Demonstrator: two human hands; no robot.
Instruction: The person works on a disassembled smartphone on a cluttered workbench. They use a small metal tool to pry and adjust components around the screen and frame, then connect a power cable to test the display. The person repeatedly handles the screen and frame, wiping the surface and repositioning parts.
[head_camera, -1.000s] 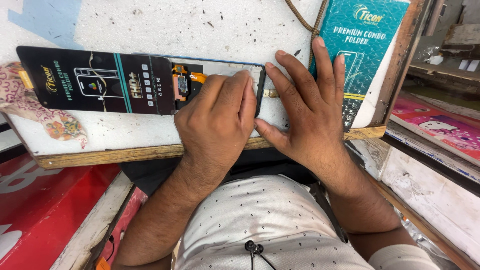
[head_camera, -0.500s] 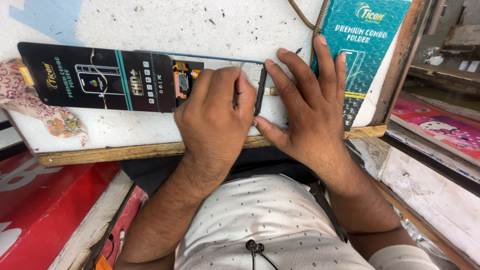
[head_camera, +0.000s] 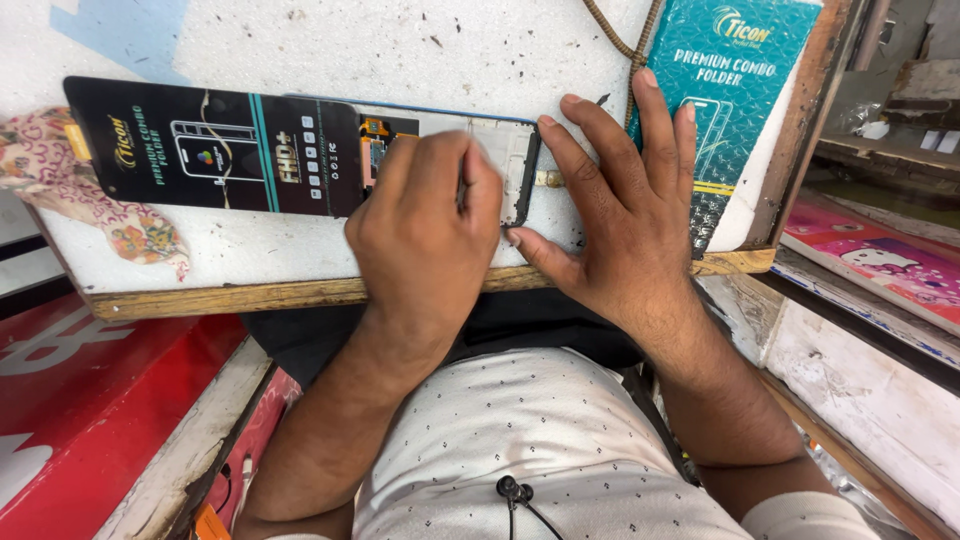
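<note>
Head view: left hand (head_camera: 425, 235) is curling its fingers down onto a phone frame (head_camera: 500, 150) lying on the white board (head_camera: 400, 40). Right hand (head_camera: 625, 215), fingers spread wide, is pressing flat just beside the frame's end. Black package (head_camera: 215, 150) is overlapping the frame's far end. Frame looks thin, rigid, fragile; best gripped by its edges.

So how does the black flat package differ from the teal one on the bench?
The black package lies lengthwise across the white worktop, and the opened phone frame overlaps its right end. The teal package sits at the right edge, running away from the person, partly under the right hand. The left hand is nearer the black one. Both are flat printed packs.
</note>
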